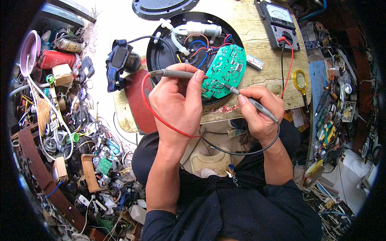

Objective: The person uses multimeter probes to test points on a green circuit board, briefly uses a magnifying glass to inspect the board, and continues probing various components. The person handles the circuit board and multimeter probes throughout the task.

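A green circuit board (229, 66) lies solder side up over the right part of a round black appliance base (161, 60). My left hand (179, 96) is closed on a grey test probe (175, 74) with a red lead, its tip at the board's left edge. In my right hand (263, 108) is a second grey probe (259, 106) with a black lead, its tip over the board's lower part. Whether either tip touches metal, I cannot tell. Red and black leads plug into an analog multimeter (278, 24) at the table's far right.
On the wooden table (261, 78) are a small white-and-red box (255, 62), a magnifying glass (300, 80), a headlamp with a blue strap (122, 62), a red-brown board (138, 100) and a black round lid (163, 7). Tools crowd the right; heaped parts (104, 160) fill the left.
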### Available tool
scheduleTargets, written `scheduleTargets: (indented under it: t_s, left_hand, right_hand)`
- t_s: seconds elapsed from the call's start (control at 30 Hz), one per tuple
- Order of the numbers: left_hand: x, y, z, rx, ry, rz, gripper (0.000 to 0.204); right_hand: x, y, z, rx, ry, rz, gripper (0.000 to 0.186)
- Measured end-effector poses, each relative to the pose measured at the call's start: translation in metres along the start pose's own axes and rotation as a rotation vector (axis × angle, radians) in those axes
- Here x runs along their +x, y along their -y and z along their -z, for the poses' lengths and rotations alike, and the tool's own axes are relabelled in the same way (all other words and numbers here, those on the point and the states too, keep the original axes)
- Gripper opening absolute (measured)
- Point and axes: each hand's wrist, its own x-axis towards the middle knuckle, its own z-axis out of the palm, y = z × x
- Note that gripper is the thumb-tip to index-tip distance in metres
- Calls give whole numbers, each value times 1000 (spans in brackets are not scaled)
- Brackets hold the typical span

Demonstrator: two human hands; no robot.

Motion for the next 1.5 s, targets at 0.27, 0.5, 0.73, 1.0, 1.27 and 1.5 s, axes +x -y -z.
scheduleTargets:
  t_s: [0.27,0.5,0.73,1.0,1.27,1.5]
  left_hand:
    - [-1,-1,-1,32,37,25,9]
    - [-1,-4,1,87,121,62,12]
    - [-1,-5,1,99,127,55,12]
    - [-1,-5,0,126,131,36,13]
    - [-1,-4,-1,99,126,47,12]
    - [-1,-3,-1,109,125,47,12]
  right_hand:
    - [0,0,0,17,2,-19,10]
    - [-1,-1,0,28,1,-22,11]
    - [-1,0,0,30,5,-25,11]
    - [0,-2,0,18,4,8,11]
    - [-2,-2,0,31,4,-18,12]
    - [-2,-2,0,23,4,-23,13]
